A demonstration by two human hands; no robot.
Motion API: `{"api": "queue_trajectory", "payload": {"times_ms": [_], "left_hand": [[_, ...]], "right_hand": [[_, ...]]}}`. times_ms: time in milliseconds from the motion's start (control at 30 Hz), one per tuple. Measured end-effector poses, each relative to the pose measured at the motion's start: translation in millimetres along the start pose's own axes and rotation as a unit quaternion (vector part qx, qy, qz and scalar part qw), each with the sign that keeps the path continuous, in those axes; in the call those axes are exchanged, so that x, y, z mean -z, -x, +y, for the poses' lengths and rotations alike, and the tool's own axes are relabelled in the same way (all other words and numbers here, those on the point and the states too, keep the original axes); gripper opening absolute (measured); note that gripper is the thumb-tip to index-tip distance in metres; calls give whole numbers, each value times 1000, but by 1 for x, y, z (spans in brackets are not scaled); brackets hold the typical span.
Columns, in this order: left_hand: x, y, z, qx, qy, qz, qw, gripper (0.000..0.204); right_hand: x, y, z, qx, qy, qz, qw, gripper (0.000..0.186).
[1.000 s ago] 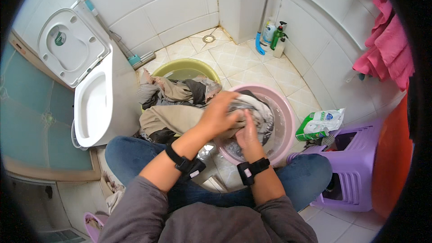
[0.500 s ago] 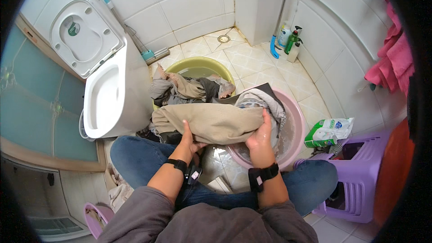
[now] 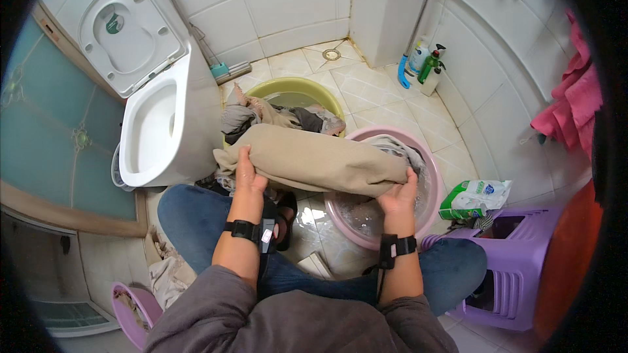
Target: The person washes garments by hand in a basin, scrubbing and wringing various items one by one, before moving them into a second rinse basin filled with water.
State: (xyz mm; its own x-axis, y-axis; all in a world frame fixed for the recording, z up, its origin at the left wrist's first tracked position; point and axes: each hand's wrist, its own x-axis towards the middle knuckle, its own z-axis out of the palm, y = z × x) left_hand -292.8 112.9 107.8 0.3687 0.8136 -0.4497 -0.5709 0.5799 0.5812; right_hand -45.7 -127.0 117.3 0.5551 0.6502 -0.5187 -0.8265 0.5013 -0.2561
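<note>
A long beige garment (image 3: 314,157), folded into a band, stretches between my hands; its kind I cannot make out. My left hand (image 3: 250,175) grips its left part from the near side, thumb on top. At its right end, my right hand (image 3: 399,196) holds the near edge, with the other fingers partly underneath. The right half of the garment hangs over a pink basin (image 3: 437,212) of cloudy water. A striped grey-white cloth (image 3: 400,145) lies in that basin. Behind the garment, a yellow-green basin (image 3: 333,95) holds water and a heap of wet clothes (image 3: 288,117).
A toilet (image 3: 154,131) with raised lid stands at the left. Pump bottles (image 3: 430,65) and a blue-ended pole (image 3: 418,26) are by the wall. At the right are a green-white packet (image 3: 474,197) and a purple stool (image 3: 517,261). A small pink tub (image 3: 147,307) sits lower left.
Both hands have moved apart, the left one leftward and up, the right one rightward. The beige garment is now drawn out longer and its folded dark-edged cloth no longer shows above the pink basin.
</note>
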Motion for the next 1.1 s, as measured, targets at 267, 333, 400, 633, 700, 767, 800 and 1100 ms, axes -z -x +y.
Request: {"api": "queue_trajectory", "payload": {"times_ms": [267,333,400,633,700,767,800,1100], "left_hand": [[-17,11,1,-42,-7,11,999,46],[-4,-6,-4,-63,-12,89,994,46],[11,-20,-8,-84,-17,159,984,47],[31,-12,13,-142,63,278,948,42],[-11,19,30,-144,4,175,974,41],[-37,40,25,-136,10,165,977,40],[-36,44,21,-142,0,144,979,39],[-59,71,-51,-68,-218,52,972,44]], "right_hand": [[110,-36,60,-209,249,-33,945,40],[97,-19,83,-252,447,73,855,33],[86,-12,89,-236,491,52,837,31],[73,-7,81,-237,550,-9,801,24],[52,8,80,-256,580,-74,770,24],[43,13,90,-287,632,-178,697,29],[44,15,96,-286,643,-215,677,32],[20,14,164,-81,800,-308,509,85]]}}
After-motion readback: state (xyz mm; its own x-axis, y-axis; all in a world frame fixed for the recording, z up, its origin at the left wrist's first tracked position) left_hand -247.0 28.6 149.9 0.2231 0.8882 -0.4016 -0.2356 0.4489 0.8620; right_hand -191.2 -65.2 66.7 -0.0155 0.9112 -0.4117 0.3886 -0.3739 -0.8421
